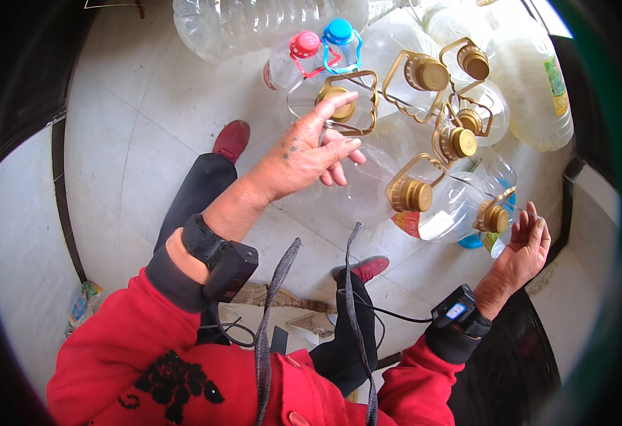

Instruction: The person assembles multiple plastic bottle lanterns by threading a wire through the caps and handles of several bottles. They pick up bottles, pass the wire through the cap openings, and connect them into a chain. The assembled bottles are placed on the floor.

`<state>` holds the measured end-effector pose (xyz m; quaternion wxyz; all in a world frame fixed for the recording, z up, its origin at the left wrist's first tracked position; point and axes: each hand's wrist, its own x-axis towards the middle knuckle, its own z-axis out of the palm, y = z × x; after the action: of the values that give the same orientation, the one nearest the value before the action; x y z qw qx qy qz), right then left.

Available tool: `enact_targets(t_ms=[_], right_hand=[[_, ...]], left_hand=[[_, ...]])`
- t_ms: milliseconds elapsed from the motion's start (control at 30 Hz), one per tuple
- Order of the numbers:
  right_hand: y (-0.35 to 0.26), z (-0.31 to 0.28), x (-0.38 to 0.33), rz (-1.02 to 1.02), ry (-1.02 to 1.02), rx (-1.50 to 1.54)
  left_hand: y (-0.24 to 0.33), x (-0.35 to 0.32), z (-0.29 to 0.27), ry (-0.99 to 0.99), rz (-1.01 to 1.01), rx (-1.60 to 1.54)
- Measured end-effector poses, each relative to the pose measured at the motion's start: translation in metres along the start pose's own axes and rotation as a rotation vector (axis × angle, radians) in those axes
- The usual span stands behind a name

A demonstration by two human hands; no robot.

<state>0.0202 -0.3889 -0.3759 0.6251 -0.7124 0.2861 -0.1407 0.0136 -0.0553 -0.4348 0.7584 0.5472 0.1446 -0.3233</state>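
Observation:
My left hand [307, 153] reaches over a clear plastic jug whose gold cap [336, 104] has a looped gold handle. Its index finger stretches across that cap and the thumb stands apart, with a grey band near the finger's base. At the lower right of the bottle group, my right hand [524, 248] has its fingers drawn together beside another gold cap [493, 217]. A thin cord [471, 182] appears to run between the handles toward those fingertips. Several more clear jugs, such as one with a gold cap [416, 194], stand close together.
Smaller bottles with a red cap [305, 44] and a blue cap [338, 31] stand behind. Large clear bottles lie at the back [254, 25] and right [538, 92]. Pale floor tiles [147, 142] lie to the left. My red shoes [231, 140] are near the jugs.

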Motion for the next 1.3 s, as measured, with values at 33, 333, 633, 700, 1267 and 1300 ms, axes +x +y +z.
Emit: enact_targets(t_ms=[33,333,633,700,1267,1300], right_hand=[[0.001,-0.007,0.003,0.029,0.018,0.052],[-0.015,-0.044,0.007,0.132,0.012,0.25],[-0.093,-0.052,-0.003,-0.061,-0.13,0.424],[-0.099,-0.038,-0.013,-0.074,-0.212,0.415],[-0.02,0.15,-0.12,-0.07,-0.846,-0.271],[-0.02,0.15,-0.116,-0.184,-0.808,-0.326]], left_hand=[[0.001,-0.001,-0.005,0.015,-0.024,0.031],[-0.007,-0.009,-0.064,0.355,0.114,0.201],[0.003,-0.011,-0.077,0.516,0.3,-0.086],[0.003,-0.009,-0.069,0.413,0.238,-0.24],[-0.007,-0.008,0.016,-0.173,-0.023,-0.474],[-0.006,-0.008,0.016,-0.196,-0.02,-0.484]])
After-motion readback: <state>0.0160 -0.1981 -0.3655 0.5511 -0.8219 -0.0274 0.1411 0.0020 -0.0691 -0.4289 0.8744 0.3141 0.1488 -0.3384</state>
